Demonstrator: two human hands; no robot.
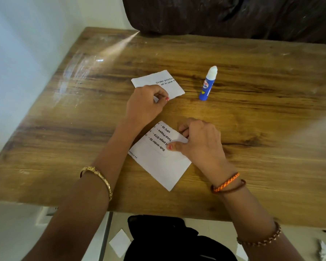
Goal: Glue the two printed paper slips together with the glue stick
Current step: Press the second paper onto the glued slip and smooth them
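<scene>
Two white printed slips lie on the wooden table. The far slip reads "Order printou…"; my left hand pinches its near edge between thumb and curled fingers. The near slip, printed with "Sub-order ID" lines, lies in front of me; my right hand pinches its right edge, with the thumb on top of the paper. A blue glue stick with a white cap stands upright, right of the far slip, untouched by either hand.
A dark plastic-covered bulk lies along the table's far edge. A white wall borders the left side. Below the near table edge are a black garment and paper scraps on the floor.
</scene>
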